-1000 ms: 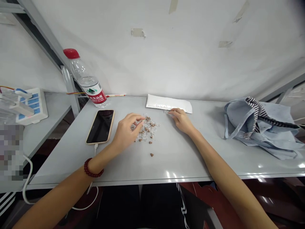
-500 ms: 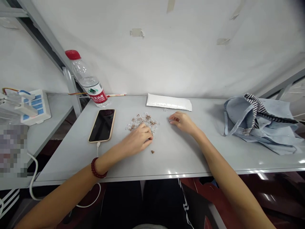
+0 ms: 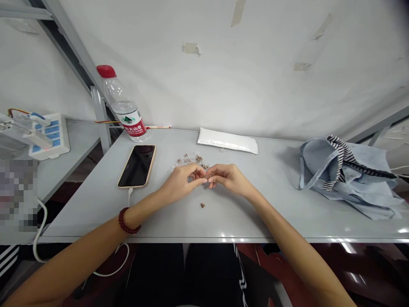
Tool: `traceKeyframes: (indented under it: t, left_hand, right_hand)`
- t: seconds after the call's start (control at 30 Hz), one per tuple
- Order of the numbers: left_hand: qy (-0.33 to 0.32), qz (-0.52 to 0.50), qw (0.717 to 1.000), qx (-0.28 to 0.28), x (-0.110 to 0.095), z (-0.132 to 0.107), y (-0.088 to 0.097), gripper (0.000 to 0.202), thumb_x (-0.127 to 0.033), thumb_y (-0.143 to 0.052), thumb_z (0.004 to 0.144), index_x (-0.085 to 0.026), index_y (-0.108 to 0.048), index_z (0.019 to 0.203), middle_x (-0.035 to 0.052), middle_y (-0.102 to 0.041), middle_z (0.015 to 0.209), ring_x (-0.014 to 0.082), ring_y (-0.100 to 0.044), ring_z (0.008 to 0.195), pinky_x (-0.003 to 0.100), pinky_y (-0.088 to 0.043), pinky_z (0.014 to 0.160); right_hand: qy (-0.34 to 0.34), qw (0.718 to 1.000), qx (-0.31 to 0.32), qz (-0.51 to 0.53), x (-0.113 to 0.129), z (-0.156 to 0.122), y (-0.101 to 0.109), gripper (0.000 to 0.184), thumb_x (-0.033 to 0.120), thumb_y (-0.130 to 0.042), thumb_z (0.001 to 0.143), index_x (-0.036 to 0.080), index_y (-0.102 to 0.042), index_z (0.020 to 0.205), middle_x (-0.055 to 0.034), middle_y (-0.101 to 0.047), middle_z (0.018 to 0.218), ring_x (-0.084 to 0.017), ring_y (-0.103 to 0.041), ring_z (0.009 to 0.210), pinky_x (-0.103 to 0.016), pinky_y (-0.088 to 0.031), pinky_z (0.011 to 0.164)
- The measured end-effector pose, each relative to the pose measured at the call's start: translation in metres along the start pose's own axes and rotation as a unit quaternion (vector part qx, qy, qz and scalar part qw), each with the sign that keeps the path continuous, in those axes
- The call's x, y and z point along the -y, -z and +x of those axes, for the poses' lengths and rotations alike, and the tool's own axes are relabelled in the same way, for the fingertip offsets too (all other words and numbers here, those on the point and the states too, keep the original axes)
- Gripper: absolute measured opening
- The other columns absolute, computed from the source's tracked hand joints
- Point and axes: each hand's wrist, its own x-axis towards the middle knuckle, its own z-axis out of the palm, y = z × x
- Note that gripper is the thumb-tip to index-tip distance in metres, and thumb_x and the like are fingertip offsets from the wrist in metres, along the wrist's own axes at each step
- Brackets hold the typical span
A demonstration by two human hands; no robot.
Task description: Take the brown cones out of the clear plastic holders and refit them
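Note:
My left hand (image 3: 180, 181) and my right hand (image 3: 230, 178) meet over the table, fingertips almost touching. Both are closed in a pinch on a small brownish piece (image 3: 207, 177), mostly covered by the fingers; its exact kind is too small to tell. Just behind the hands lies a loose pile of tiny clear and brown pieces (image 3: 191, 159), partly hidden by my left hand. One small brown, roughly triangular piece (image 3: 202, 205) lies alone on the table in front of the hands.
A phone (image 3: 137, 166) on a charging cable and a red-capped water bottle (image 3: 129, 115) stand left. A white packet (image 3: 227, 140) lies by the wall. At right is a light blue cloth bag (image 3: 348, 175). A power strip (image 3: 51, 134) sits far left.
My left hand has lifted from the pile, and my right hand has moved left to meet it. Both now pinch a small piece between them. The camera view has shifted slightly.

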Motion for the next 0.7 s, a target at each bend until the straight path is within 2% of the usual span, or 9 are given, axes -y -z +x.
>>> traceKeyframes:
  t: [0.17,0.3,0.37,0.43,0.53,0.63,0.7]
  left_hand:
    - [0.041,-0.058,0.997,0.013,0.0010,-0.0004,-0.0013,0.015,-0.031,-0.066,0.077,-0.016,-0.064,0.079,0.0036,-0.069,0.081,0.0168,-0.064,0.077,0.031,-0.051,0.075]
    - [0.113,-0.125,0.984,0.064,-0.0007,-0.0002,-0.0006,0.018,-0.031,-0.071,0.071,-0.016,-0.062,0.073,0.0035,-0.070,0.075,0.0168,-0.065,0.073,0.028,-0.051,0.068]
    - [0.129,-0.139,0.979,0.072,-0.0003,-0.0004,-0.0017,0.019,-0.030,-0.074,0.068,-0.016,-0.061,0.070,0.0025,-0.069,0.072,0.0156,-0.064,0.070,0.026,-0.049,0.063]
    - [0.120,-0.117,0.984,0.063,0.0010,-0.0006,-0.0041,0.021,-0.031,-0.076,0.065,-0.016,-0.061,0.066,-0.0004,-0.065,0.063,0.0122,-0.058,0.060,0.022,-0.044,0.055]
    - [0.076,-0.025,0.996,0.027,0.0035,-0.0001,-0.0072,0.027,-0.038,-0.076,0.065,-0.016,-0.061,0.058,-0.0045,-0.052,0.050,0.0074,-0.041,0.047,0.019,-0.031,0.044]
    - [0.034,0.057,0.998,-0.008,0.0051,0.0018,-0.0049,0.027,-0.040,-0.073,0.070,-0.017,-0.062,0.060,-0.0041,-0.053,0.053,0.0076,-0.037,0.048,0.020,-0.030,0.046]
    - [0.019,0.087,0.996,0.006,0.0051,0.0024,0.0000,0.021,-0.038,-0.070,0.074,-0.018,-0.065,0.068,-0.0039,-0.056,0.056,0.0084,-0.039,0.050,0.021,-0.032,0.048]
  right_hand:
    - [0.010,1.000,0.020,-0.022,0.0005,-0.0027,0.0019,0.015,0.019,-0.054,0.084,0.016,-0.066,0.092,0.0013,-0.060,0.062,-0.012,-0.058,0.061,-0.031,-0.047,0.066]
    - [0.017,0.998,0.058,-0.006,-0.0004,-0.0045,0.0016,0.013,0.017,-0.049,0.087,0.017,-0.061,0.091,0.0023,-0.058,0.067,-0.009,-0.050,0.055,-0.027,-0.043,0.060]
    - [0.007,0.997,0.071,0.017,-0.0001,-0.0058,0.0004,0.007,0.018,-0.050,0.087,0.018,-0.056,0.091,0.0018,-0.059,0.070,-0.008,-0.050,0.056,-0.026,-0.044,0.058]
    - [-0.003,0.996,0.080,0.035,0.0005,-0.0069,-0.0011,0.004,0.019,-0.052,0.087,0.019,-0.051,0.090,0.0013,-0.060,0.072,-0.009,-0.052,0.057,-0.026,-0.045,0.057]
    - [-0.016,0.996,0.084,0.037,0.0003,-0.0070,-0.0023,0.005,0.021,-0.052,0.087,0.020,-0.047,0.088,0.0008,-0.061,0.072,-0.010,-0.053,0.058,-0.027,-0.047,0.057]
    - [-0.011,0.998,0.056,0.006,-0.0023,-0.0048,0.0005,0.003,0.022,-0.051,0.087,0.020,-0.049,0.086,0.0011,-0.060,0.071,-0.010,-0.052,0.057,-0.026,-0.046,0.058]
    - [0.005,0.997,0.014,-0.072,-0.0047,-0.0031,0.0057,0.002,0.022,-0.051,0.087,0.020,-0.052,0.087,0.0000,-0.061,0.074,-0.011,-0.054,0.061,-0.026,-0.044,0.061]
